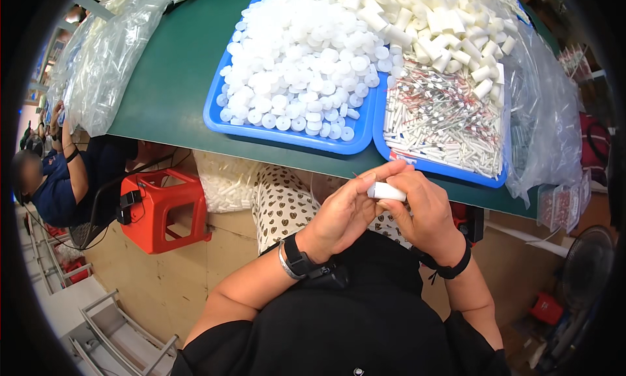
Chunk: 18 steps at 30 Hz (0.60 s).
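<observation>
Both hands meet in front of my body, just off the table's near edge. My right hand (pixel 427 210) pinches a short white cylinder (pixel 388 191) between thumb and fingers. Against the cylinder's other end close the fingertips of my left hand (pixel 342 218), and a thin dark wire-like tip pokes out beside them. Beyond the hands, a blue tray (pixel 293 141) is heaped with translucent white plastic discs (pixel 287 70). A second blue tray (pixel 450 169) to its right holds thin white sticks with red and dark wires (pixel 443 115), with cream foam cylinders (pixel 456 30) piled behind.
The trays stand on a green table (pixel 173 70). Clear plastic bags lie at the left (pixel 111 63) and right (pixel 541 115). A red stool (pixel 163 210) and a seated person (pixel 62 187) are at left. A fan (pixel 587 265) stands at right.
</observation>
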Each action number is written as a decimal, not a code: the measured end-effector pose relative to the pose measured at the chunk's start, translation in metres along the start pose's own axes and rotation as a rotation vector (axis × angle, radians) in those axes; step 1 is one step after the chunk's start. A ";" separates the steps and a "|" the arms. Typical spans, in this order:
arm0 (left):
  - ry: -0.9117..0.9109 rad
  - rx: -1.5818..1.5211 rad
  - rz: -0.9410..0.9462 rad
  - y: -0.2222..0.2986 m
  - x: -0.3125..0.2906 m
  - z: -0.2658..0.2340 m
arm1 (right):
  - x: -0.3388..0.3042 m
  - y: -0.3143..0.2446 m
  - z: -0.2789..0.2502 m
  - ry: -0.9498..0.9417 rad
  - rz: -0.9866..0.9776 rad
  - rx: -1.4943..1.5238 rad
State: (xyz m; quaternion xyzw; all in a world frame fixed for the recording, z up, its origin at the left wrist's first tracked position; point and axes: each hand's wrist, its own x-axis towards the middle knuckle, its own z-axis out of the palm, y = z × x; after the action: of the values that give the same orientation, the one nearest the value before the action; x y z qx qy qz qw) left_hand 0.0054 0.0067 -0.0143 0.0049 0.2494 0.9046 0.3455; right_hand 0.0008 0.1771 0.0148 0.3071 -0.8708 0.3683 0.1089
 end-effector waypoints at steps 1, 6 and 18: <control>-0.003 -0.050 -0.007 0.000 0.000 0.001 | 0.001 0.000 -0.001 -0.008 -0.002 -0.013; 0.039 -0.290 0.059 -0.014 -0.003 0.005 | -0.005 -0.003 0.013 -0.027 0.014 -0.032; 0.130 -0.245 0.100 -0.004 0.002 0.002 | -0.002 -0.012 0.033 0.044 0.129 0.010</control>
State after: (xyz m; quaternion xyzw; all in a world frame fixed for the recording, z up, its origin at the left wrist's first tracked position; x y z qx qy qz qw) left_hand 0.0065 0.0114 -0.0151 -0.0832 0.1584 0.9429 0.2810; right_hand 0.0110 0.1484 -0.0029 0.2428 -0.8842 0.3857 0.1026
